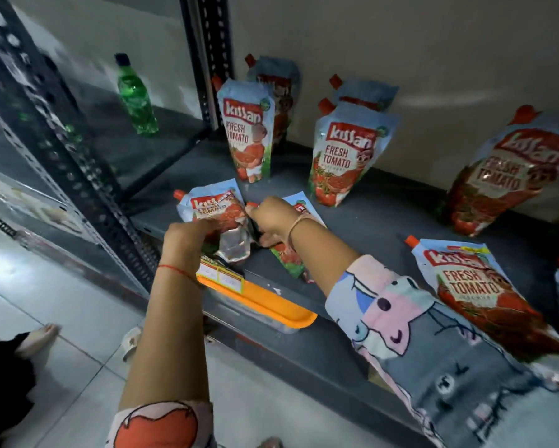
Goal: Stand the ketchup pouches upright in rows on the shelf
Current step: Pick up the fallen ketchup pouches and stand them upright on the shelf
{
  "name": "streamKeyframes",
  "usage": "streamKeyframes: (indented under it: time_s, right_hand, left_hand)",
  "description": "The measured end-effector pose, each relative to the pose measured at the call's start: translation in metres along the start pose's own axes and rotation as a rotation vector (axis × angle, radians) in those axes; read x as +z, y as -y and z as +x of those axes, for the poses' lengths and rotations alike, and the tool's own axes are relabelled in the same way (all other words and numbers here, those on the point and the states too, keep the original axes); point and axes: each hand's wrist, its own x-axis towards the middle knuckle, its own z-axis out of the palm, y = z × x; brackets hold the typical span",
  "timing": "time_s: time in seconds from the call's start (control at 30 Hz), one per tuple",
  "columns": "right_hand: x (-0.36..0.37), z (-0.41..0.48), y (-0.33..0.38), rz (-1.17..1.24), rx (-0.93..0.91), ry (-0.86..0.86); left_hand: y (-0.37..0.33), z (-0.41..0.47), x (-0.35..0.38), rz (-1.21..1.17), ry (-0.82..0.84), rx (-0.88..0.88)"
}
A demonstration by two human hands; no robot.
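Head view showed the left hand [192, 232] gripping a flat-lying ketchup pouch [213, 210] at the front of the dark shelf [384, 218], the right hand [273, 218] closed on a second lying pouch [295, 240] beside it; two front pouches [249, 137] stood upright behind

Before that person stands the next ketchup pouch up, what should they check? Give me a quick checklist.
1. Left hand grips the flat pouch: ok.
2. Right hand holds the second flat pouch: cannot tell, fingers hidden.
3. Bare shelf in front of the standing pouches: ok.
4. Standing pouches upright: ok for the two front ones; right pouch leans.
5. Sleeve apart from the lying pouch: not ok, they look touching.
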Motion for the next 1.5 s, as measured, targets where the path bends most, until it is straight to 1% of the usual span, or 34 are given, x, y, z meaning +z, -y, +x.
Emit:
streamKeyframes:
  time_s: [0.03, 0.07, 0.1, 0.13, 0.17, 0.2, 0.27, 0.33, 0.4, 0.47, 0.53, 0.63, 0.77, 0.9, 0.93, 0.97, 1.0, 1.07, 1.1, 1.13, 1.17, 1.2, 1.23, 1.27, 1.3, 1.37, 1.43, 1.5]
  right_hand:
    - [0.003, 0.007, -0.001, -0.048, -0.016, 0.001]
    - [0.006, 0.007, 0.003, -0.007, 0.046, 0.032]
    - [0.007, 0.012, 0.003, -0.058, 0.006, -0.003]
    - [0.009, 0.013, 0.005, -0.074, 0.033, 0.019]
    - [0.010, 0.017, 0.003, -0.079, 0.020, 0.016]
    - [0.010, 0.021, 0.000, -0.014, 0.025, 0.023]
    - [0.008, 0.022, -0.005, 0.095, 0.032, -0.047]
    - [0.008, 0.022, -0.008, 0.132, -0.007, -0.147]
    - [0.011, 0.020, -0.010, 0.121, -0.083, -0.273]
    - [0.017, 0.015, -0.016, 0.096, -0.153, -0.378]
    - [0.026, 0.010, -0.023, 0.088, -0.201, -0.457]
    - [0.039, 0.011, -0.030, 0.012, -0.257, -0.500]
    - [0.046, 0.011, -0.029, -0.086, -0.279, -0.487]
    - [0.041, 0.004, -0.020, -0.043, -0.236, -0.438]
    - [0.035, 0.000, -0.019, -0.003, -0.232, -0.429]
    - [0.026, -0.007, -0.019, 0.031, -0.242, -0.443]
    - [0.012, -0.015, -0.020, 0.022, -0.268, -0.483]
    - [-0.023, -0.028, -0.034, -0.083, -0.318, -0.611]
    - [-0.042, -0.030, -0.044, -0.174, -0.290, -0.643]
    - [-0.058, -0.031, -0.054, -0.257, -0.210, -0.603]
    - [-0.069, -0.031, -0.062, -0.301, -0.115, -0.501]
    - [-0.074, -0.030, -0.069, -0.268, -0.011, -0.370]
    - [-0.076, -0.030, -0.074, -0.142, 0.083, -0.232]
    - [-0.075, -0.029, -0.078, 0.054, 0.160, -0.128]
    - [-0.076, -0.028, -0.082, 0.222, 0.209, -0.066]
    - [-0.079, -0.026, -0.092, 0.386, 0.218, -0.006]
    - [-0.082, -0.032, -0.098, 0.424, 0.194, 0.009]
    - [-0.083, -0.043, -0.105, 0.405, 0.159, 0.007]
  left_hand:
    - [-0.005, -0.009, 0.000, 0.009, 0.053, 0.006]
    - [-0.007, -0.013, 0.000, 0.012, 0.097, 0.017]
    - [-0.006, -0.013, 0.000, 0.012, 0.146, 0.040]
    - [-0.008, -0.018, -0.003, 0.003, 0.188, 0.088]
    - [-0.011, -0.024, -0.005, -0.003, 0.227, 0.137]
    - [-0.011, -0.023, -0.007, -0.038, 0.272, 0.190]
    - [-0.012, -0.020, -0.010, -0.075, 0.360, 0.279]
    - [-0.013, -0.013, -0.008, -0.102, 0.396, 0.367]
    - [-0.013, -0.009, -0.003, -0.148, 0.434, 0.462]
    - [-0.016, -0.007, 0.000, -0.164, 0.502, 0.516]
    - [-0.015, -0.001, 0.001, -0.181, 0.567, 0.527]
    - [-0.007, 0.009, -0.002, -0.171, 0.596, 0.541]
    - [-0.002, 0.015, -0.003, -0.151, 0.632, 0.547]
    - [-0.007, 0.009, -0.006, -0.107, 0.641, 0.511]
    - [-0.006, 0.006, -0.009, -0.104, 0.626, 0.510]
    - [-0.004, -0.001, -0.012, -0.111, 0.568, 0.522]
    - [0.001, -0.008, -0.014, -0.135, 0.430, 0.539]
    - [0.012, -0.028, -0.014, -0.198, -0.020, 0.584]
    - [0.016, -0.041, -0.010, -0.214, -0.192, 0.585]
    - [0.018, -0.056, -0.001, -0.200, -0.249, 0.558]
    - [0.019, -0.071, 0.012, -0.167, -0.172, 0.495]
    - [0.020, -0.085, 0.027, -0.139, -0.007, 0.400]
    - [0.020, -0.098, 0.042, -0.124, 0.163, 0.284]
    - [0.020, -0.107, 0.055, -0.091, 0.280, 0.180]
    - [0.020, -0.115, 0.066, -0.050, 0.348, 0.118]
    - [0.022, -0.119, 0.078, -0.046, 0.377, 0.092]
    - [0.024, -0.118, 0.078, -0.093, 0.400, 0.071]
    - [0.030, -0.123, 0.075, -0.097, 0.470, 0.048]
